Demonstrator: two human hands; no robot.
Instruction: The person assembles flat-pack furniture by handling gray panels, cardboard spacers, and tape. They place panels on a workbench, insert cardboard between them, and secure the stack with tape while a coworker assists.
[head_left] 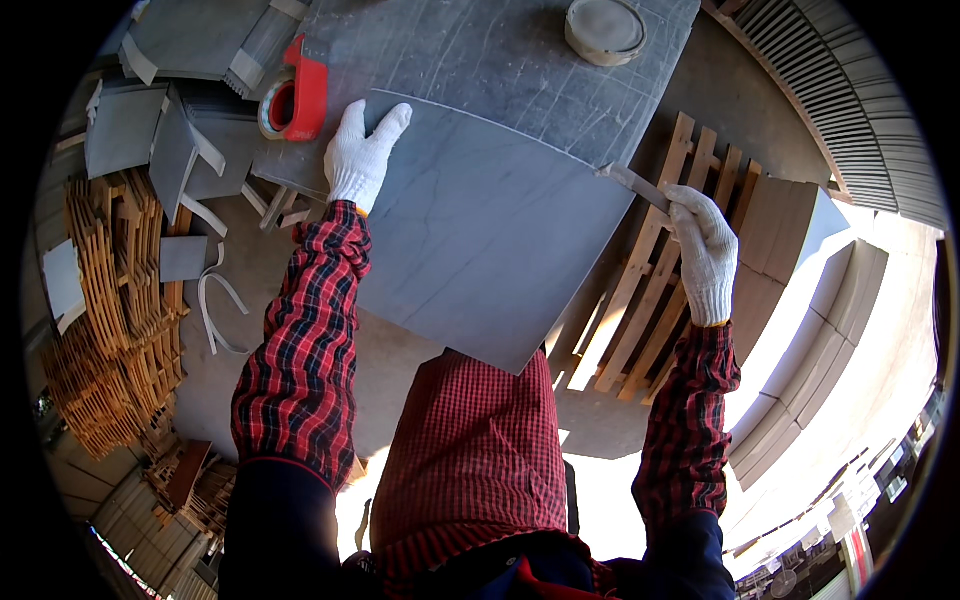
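Plaid sleeves hide both wrists; left hand [362,155] lies spread on grey sheet [480,230], right hand [705,255] pinches a half-hidden strip [632,183].

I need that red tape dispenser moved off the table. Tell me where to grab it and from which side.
Grip the red tape dispenser by its flat red body, coming from above. It lies on its side near the left hand, the tape roll on its left, so pinching the red frame's long edges looks safest.

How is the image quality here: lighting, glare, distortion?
Head view: strong fisheye bending with black corners; hard sunlight blows out the floor at lower right; the grey sheet and both gloved hands, left hand and right hand, stay sharp and evenly lit.
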